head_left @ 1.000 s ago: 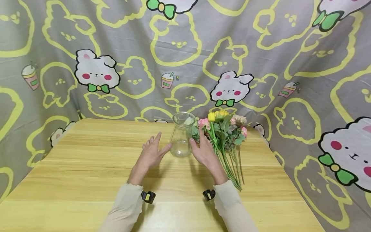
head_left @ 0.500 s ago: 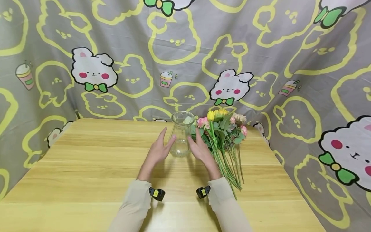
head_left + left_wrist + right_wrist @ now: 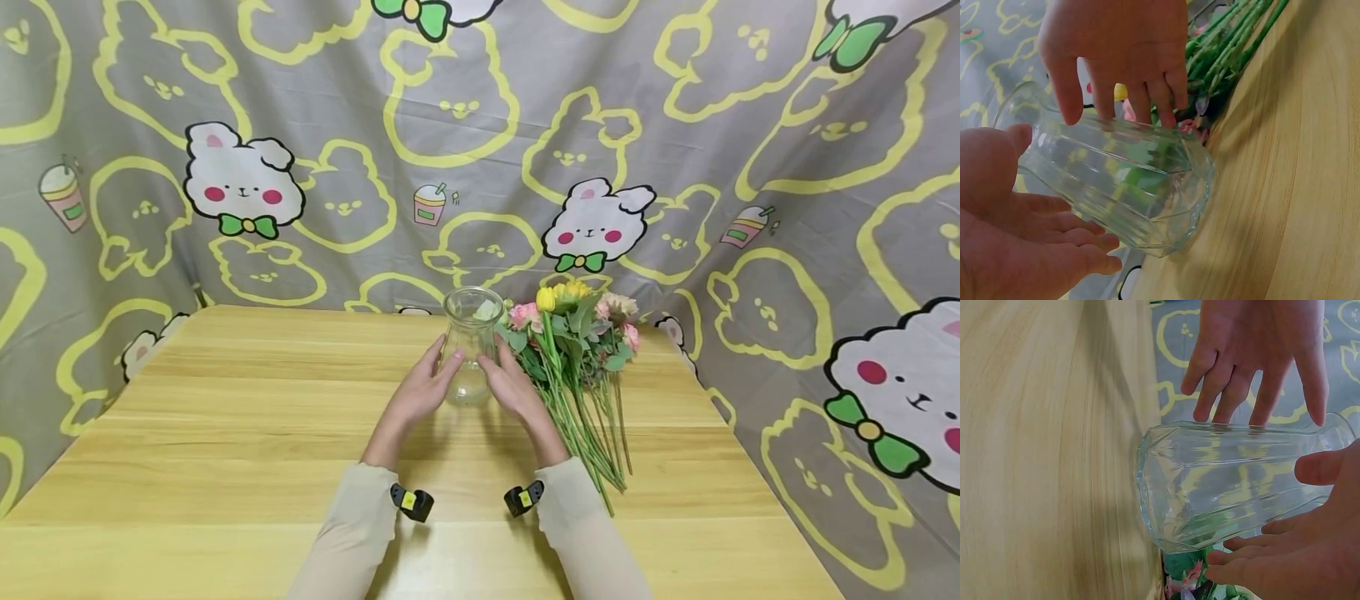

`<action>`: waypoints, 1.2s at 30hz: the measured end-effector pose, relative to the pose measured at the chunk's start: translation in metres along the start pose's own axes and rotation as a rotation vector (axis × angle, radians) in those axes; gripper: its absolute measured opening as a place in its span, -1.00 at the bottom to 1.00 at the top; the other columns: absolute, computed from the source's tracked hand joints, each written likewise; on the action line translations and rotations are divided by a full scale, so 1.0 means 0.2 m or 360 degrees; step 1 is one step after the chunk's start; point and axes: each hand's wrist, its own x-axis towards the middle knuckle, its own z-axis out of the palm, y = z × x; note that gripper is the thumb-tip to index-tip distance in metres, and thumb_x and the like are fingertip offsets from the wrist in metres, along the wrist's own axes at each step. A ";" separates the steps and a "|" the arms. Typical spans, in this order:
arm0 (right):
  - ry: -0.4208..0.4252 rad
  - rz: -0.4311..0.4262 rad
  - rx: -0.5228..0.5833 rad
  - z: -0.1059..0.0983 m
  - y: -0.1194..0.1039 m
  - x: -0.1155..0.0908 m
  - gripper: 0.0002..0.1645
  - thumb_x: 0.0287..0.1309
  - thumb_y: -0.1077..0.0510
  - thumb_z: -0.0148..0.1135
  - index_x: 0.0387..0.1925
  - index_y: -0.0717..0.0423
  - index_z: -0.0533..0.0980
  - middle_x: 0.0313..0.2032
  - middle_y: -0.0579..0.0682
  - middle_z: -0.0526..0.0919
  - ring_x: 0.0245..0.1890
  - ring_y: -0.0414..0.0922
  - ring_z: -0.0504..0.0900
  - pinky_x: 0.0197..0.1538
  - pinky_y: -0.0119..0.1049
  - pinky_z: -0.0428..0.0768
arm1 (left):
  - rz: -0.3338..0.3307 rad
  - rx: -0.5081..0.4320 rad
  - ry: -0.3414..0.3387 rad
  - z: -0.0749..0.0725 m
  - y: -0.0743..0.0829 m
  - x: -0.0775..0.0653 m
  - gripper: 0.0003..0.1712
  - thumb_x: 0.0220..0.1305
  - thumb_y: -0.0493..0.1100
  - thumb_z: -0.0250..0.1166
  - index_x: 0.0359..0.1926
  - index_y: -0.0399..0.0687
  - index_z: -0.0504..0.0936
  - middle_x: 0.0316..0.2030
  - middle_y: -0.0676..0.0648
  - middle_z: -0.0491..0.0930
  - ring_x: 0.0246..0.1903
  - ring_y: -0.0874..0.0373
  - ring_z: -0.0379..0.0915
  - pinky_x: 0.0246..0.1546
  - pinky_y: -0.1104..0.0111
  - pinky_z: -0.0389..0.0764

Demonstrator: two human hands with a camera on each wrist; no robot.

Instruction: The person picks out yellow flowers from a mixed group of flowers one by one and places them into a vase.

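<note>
A clear glass vase (image 3: 470, 329) with a flared rim and faceted sides stands upright on the wooden table. My left hand (image 3: 418, 393) is at its left side and my right hand (image 3: 516, 390) at its right, with both thumbs toward the near side. In the left wrist view, the fingertips of the right hand (image 3: 1119, 53) meet the glass vase (image 3: 1129, 178), their fingers fairly straight. The right wrist view has the left hand (image 3: 1257, 356) touching the vase (image 3: 1229, 481) with extended fingers. Part of the vase's lower body is hidden behind the hands.
Just right of the vase lies a bunch of flowers (image 3: 581, 350), yellow, pink and cream, its long green stems pointing toward the near side. A patterned grey curtain (image 3: 480, 167) surrounds the back and sides of the table (image 3: 247, 467).
Both hands have moved inward, from apart at either side of the vase to touching it. The vase stays in place. A stem of the bunch has shifted slightly toward the near side.
</note>
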 end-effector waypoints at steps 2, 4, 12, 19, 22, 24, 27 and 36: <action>-0.0005 0.0001 0.0002 0.00 0.00 0.00 -0.13 0.52 -0.22 -0.16 0.64 -0.02 -0.16 0.62 0.09 -0.07 0.59 0.16 -0.02 0.60 0.25 0.01 | -0.0011 -0.0008 -0.0005 0.00 0.00 0.00 -0.11 0.51 0.38 -0.06 0.63 0.06 -0.03 0.54 -0.32 0.10 0.51 -0.28 0.06 0.53 -0.16 0.15; -0.0003 0.0017 -0.0011 0.00 0.00 0.00 -0.14 0.51 -0.23 -0.16 0.64 -0.05 -0.15 0.61 0.08 -0.04 0.58 0.18 0.01 0.59 0.28 0.02 | -0.0023 -0.0009 -0.0005 -0.01 0.00 0.00 -0.12 0.51 0.37 -0.06 0.63 0.08 -0.01 0.53 -0.32 0.11 0.51 -0.27 0.07 0.53 -0.15 0.18; 0.0036 0.0059 -0.0048 -0.01 -0.01 -0.01 -0.15 0.46 -0.27 -0.13 0.63 -0.16 -0.06 0.57 0.10 0.13 0.54 0.24 0.13 0.56 0.32 0.10 | -0.0050 -0.0030 0.0022 -0.02 0.01 0.00 -0.10 0.48 0.44 -0.09 0.60 0.04 0.09 0.44 -0.31 0.32 0.42 -0.28 0.27 0.46 -0.22 0.29; -0.0005 0.0014 -0.0004 -0.05 -0.03 -0.03 -0.12 0.46 -0.29 -0.07 0.62 -0.05 -0.01 0.51 0.22 0.22 0.47 0.26 0.27 0.48 0.33 0.27 | -0.0039 0.0010 0.0032 -0.05 0.02 -0.01 -0.08 0.45 0.50 -0.15 0.59 0.10 0.11 0.51 -0.26 0.20 0.43 -0.28 0.25 0.47 -0.22 0.26; -0.0067 -0.0014 -0.0001 -0.07 -0.03 -0.04 -0.06 0.46 -0.28 0.04 0.61 0.04 -0.03 0.48 0.31 0.24 0.43 0.28 0.32 0.41 0.31 0.40 | -0.0036 0.0037 0.0050 -0.07 0.03 -0.02 -0.13 0.46 0.49 -0.16 0.58 0.17 0.15 0.53 -0.23 0.17 0.42 -0.31 0.25 0.45 -0.25 0.27; -0.0111 -0.0020 -0.0029 -0.08 -0.03 -0.05 0.00 0.43 -0.29 0.09 0.62 0.07 -0.06 0.47 0.34 0.24 0.43 0.29 0.33 0.38 0.29 0.45 | -0.0030 0.0027 0.0029 -0.08 0.03 -0.02 -0.15 0.47 0.49 -0.17 0.57 0.17 0.18 0.53 -0.20 0.19 0.42 -0.30 0.26 0.44 -0.24 0.30; -0.0156 -0.0039 -0.0084 -0.11 -0.03 -0.05 0.03 0.41 -0.28 0.14 0.61 0.11 -0.06 0.46 0.35 0.25 0.41 0.29 0.35 0.36 0.26 0.50 | -0.0032 -0.0009 -0.0019 -0.10 0.04 -0.03 -0.13 0.47 0.50 -0.18 0.56 0.13 0.21 0.49 -0.21 0.27 0.38 -0.28 0.33 0.43 -0.18 0.36; -0.0246 0.0011 -0.0108 -0.17 -0.06 -0.08 0.10 0.31 -0.37 0.21 0.59 0.14 0.04 0.38 0.34 0.39 0.37 0.27 0.43 0.37 0.22 0.50 | -0.0080 -0.0139 -0.0070 -0.13 0.05 -0.04 -0.10 0.44 0.51 -0.14 0.50 0.02 0.30 0.26 -0.37 0.52 0.20 -0.29 0.54 0.20 -0.06 0.65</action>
